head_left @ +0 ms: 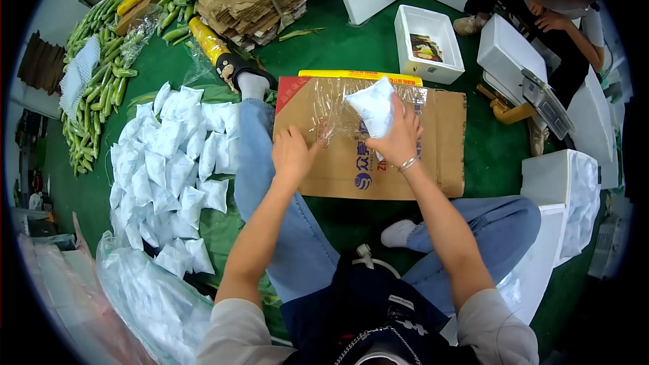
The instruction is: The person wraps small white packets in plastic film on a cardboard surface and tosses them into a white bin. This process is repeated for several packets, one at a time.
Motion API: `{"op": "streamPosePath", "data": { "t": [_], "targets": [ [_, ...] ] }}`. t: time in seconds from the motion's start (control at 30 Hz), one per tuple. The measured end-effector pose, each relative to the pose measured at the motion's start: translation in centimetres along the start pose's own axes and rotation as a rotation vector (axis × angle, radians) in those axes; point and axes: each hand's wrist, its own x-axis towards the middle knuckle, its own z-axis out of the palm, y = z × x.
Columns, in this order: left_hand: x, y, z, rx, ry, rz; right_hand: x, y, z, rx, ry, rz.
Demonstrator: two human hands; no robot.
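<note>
Heap of white, pillowy ice packs [165,162] on green mat at my nine o'clock, soft and crinkled. My left hand [292,155] rests with fingers spread loose on glossy cling film [338,105], holding nothing. Film lies wrinkled over flat brown cardboard [439,142] at twelve o'clock. My right hand [399,136] clamped on plump white ice pack [372,109], lifted above film. Rigid white foam box [429,44] at one o'clock.
</note>
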Motion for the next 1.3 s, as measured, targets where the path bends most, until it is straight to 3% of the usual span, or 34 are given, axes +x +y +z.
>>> {"op": "streamPosePath", "data": {
  "t": [0.03, 0.1, 0.13, 0.23, 0.4, 0.43, 0.5, 0.53, 0.6, 0.67, 0.7, 0.73, 0.8, 0.83, 0.9, 1.0, 1.03, 1.1, 1.17, 1.23, 1.3],
  "targets": [
    [0.0, -0.1, 0.0, 0.004, 0.003, -0.001, 0.5, 0.7, 1.1, 0.009, 0.070, -0.122],
    [-0.1, -0.3, 0.9, 0.022, -0.278, -0.006, 1.1, 1.4, 2.7, -0.056, 0.070, -0.229],
    [0.1, -1.1, 1.8, 0.021, -0.277, -0.006, 1.4, 1.4, 2.8, -0.125, 0.072, -0.334],
    [0.9, -2.2, 2.6, -0.184, -0.166, 0.037, 1.3, 1.3, 2.8, -0.107, -0.076, -0.369],
    [3.8, -0.7, -0.5, -1.674, -0.482, -0.146, -0.1, 1.3, 3.3, -0.110, -0.292, -0.534],
    [3.8, 0.3, -0.2, -1.677, -0.489, -0.147, 0.7, 1.0, 2.7, -0.110, -0.367, -0.506],
    [4.5, 2.8, 0.5, -0.830, -0.278, 0.245, 3.1, 2.1, 2.8, 0.052, -0.453, -0.523],
    [4.8, 3.3, 0.3, -0.832, -0.285, 0.254, 4.1, 3.0, 2.9, 0.225, -0.544, -0.541],
    [5.5, 3.9, -0.2, -0.293, 0.208, 1.026, 5.5, 3.9, 2.4, 0.373, -0.564, -0.541],
    [6.6, 4.2, 0.2, -0.227, 0.117, 1.035, 5.7, 3.7, 0.5, 0.584, -0.804, -0.284],
    [7.4, 4.3, 0.2, -0.153, 0.043, 1.029, 5.0, 4.3, 1.0, 0.839, -0.725, -0.180],
    [8.3, 4.4, -0.3, -0.151, 0.051, 1.040, 3.5, 4.5, 2.1, 0.837, -0.712, -0.184],
    [9.6, 5.1, -1.3, -0.132, -0.188, 1.011, -1.0, 4.4, 4.0, 1.252, 0.121, 0.159],
    [9.8, 5.4, -1.7, -0.138, -0.179, 1.015, -3.1, 4.1, 3.6, 1.244, 0.126, 0.151],
    [10.0, 5.8, -2.5, -0.042, -0.215, 1.062, -6.7, 3.1, 2.4, -0.113, 0.303, -0.261],
    [10.2, 5.9, -2.7, -0.033, -0.274, 1.036, -8.4, 8.1, 4.3, 0.099, 0.380, -0.200],
    [10.2, 5.9, -2.8, -0.032, -0.269, 1.044, -8.1, 7.1, 2.1, 0.096, 0.389, -0.199],
    [9.6, 6.2, -2.7, -0.120, -0.221, 1.114, -7.0, 6.0, -2.7, 0.339, 0.441, 0.123],
    [8.4, 7.1, -3.1, -0.121, -0.195, 1.080, -3.5, 6.4, -4.2, 0.465, 0.509, 0.131],
    [6.8, 7.7, -3.9, -0.106, -0.182, 1.042, -0.6, 2.9, -8.1, 0.659, 0.342, 0.209],
    [4.9, 8.6, -5.1, -0.190, -0.232, 0.906, 1.9, 1.8, -7.1, 0.373, 0.451, -0.065]
  ]
}}
